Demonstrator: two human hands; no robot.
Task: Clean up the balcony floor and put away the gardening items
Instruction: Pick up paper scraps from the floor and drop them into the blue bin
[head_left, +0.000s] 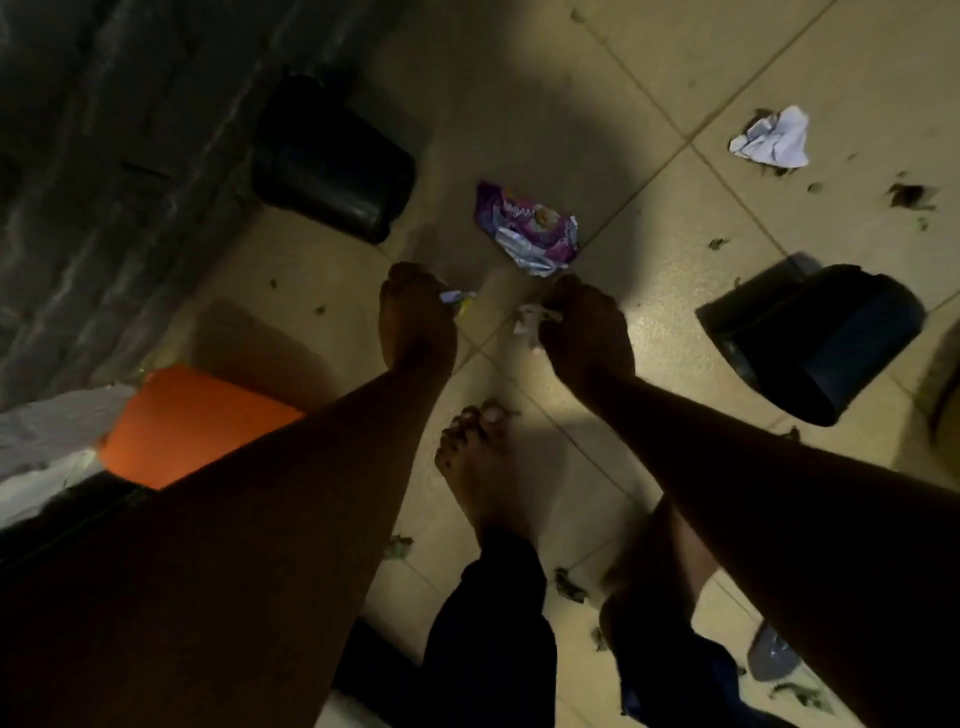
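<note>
Both arms reach down toward the tiled floor (649, 78) in the middle of the frame. The left hand (415, 312) is curled around a small scrap of paper (457, 299), white with a bit of yellow, poking out by the fingers. The right hand (584, 332) is curled too and holds a small white crumpled scrap (527, 319).

Just above the hands lies a purple wrapper (527, 228). It is shiny, crinkled and flat on the floor, with some white and silver on it. In the upper right lies a crumpled ball of white paper (774, 137). Small dark bits of leaves (909, 195) are spread over the tiles on the right and near the bottom.

A black pot (332, 156) lies near the dark wall in the upper left. Another black pot (815, 338) lies tipped on its side at the right. An orange thing (187, 423) sits at the left edge. A bare foot (478, 467) stands on the floor below the hands.
</note>
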